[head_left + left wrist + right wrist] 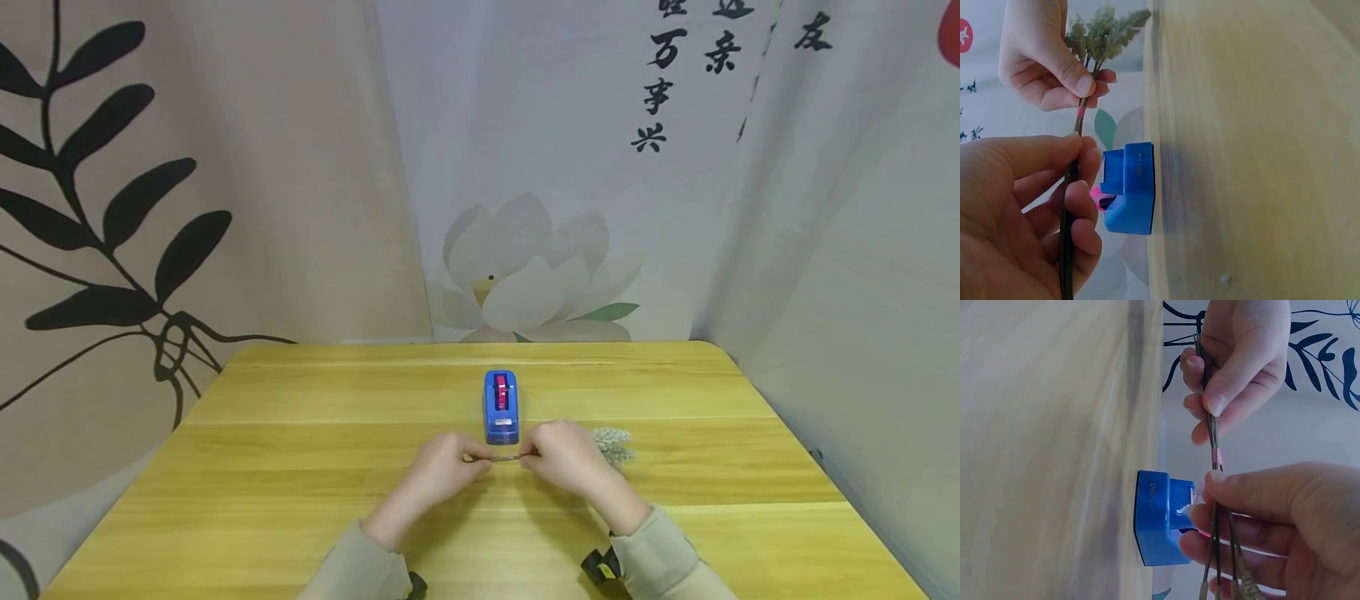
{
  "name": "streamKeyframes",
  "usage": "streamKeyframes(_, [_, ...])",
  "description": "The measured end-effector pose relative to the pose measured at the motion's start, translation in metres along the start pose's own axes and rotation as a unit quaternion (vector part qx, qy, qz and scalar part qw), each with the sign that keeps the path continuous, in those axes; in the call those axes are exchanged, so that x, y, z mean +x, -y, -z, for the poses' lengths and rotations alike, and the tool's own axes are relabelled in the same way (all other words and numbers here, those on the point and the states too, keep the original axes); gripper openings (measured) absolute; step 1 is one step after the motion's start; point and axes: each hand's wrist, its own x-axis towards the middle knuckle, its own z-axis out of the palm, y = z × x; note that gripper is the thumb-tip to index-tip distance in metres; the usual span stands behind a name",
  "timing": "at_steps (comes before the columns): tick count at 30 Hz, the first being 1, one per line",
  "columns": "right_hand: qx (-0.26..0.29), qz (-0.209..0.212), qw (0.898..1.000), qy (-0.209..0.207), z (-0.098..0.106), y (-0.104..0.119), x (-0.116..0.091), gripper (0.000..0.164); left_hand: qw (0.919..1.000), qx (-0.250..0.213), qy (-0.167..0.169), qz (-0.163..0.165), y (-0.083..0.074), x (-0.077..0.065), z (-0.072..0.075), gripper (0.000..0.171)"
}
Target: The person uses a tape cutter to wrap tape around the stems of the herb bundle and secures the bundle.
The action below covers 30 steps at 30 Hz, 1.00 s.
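Observation:
A bunch of thin dark stems with pale green fluffy heads is held level between both hands, above the table. My left hand grips the lower stems, fingers curled round them. Closer to the heads, my right hand pinches the stems between thumb and fingers. A band of pink tape wraps the stems in the gap between the hands. Just beyond the hands stands a blue tape dispenser with a pink roll in it.
The wooden table reaches back to a printed curtain with leaves, a lotus and writing. Another curtain hangs along the right side. Dark wrist straps show at the sleeves.

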Motion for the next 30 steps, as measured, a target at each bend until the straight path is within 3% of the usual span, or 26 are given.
streamKeyframes(7, [0.022,-0.01,1.0,0.005,-0.005,-0.002,0.001,0.008,0.9998,-0.003,0.02,0.005,0.001,-0.001,0.002,0.02])
streamKeyframes(13, [0.127,-0.026,0.991,0.026,-0.003,-0.011,0.001,0.007,0.9993,0.01,0.036,-0.008,0.002,0.002,0.004,0.022])
streamKeyframes(19, [0.196,-0.017,0.979,0.053,0.004,-0.023,0.0,0.009,0.9993,0.016,0.025,-0.022,-0.001,0.002,0.005,0.018])
streamKeyframes(23, [0.203,-0.017,0.977,0.068,0.009,-0.028,0.0,0.013,0.9994,0.021,0.014,-0.024,-0.002,0.002,0.004,0.017])
streamKeyframes(30, [0.169,-0.026,0.98,0.1,0.012,-0.027,0.001,0.014,0.999,0.038,-0.006,-0.024,-0.001,0.002,0.003,0.014])
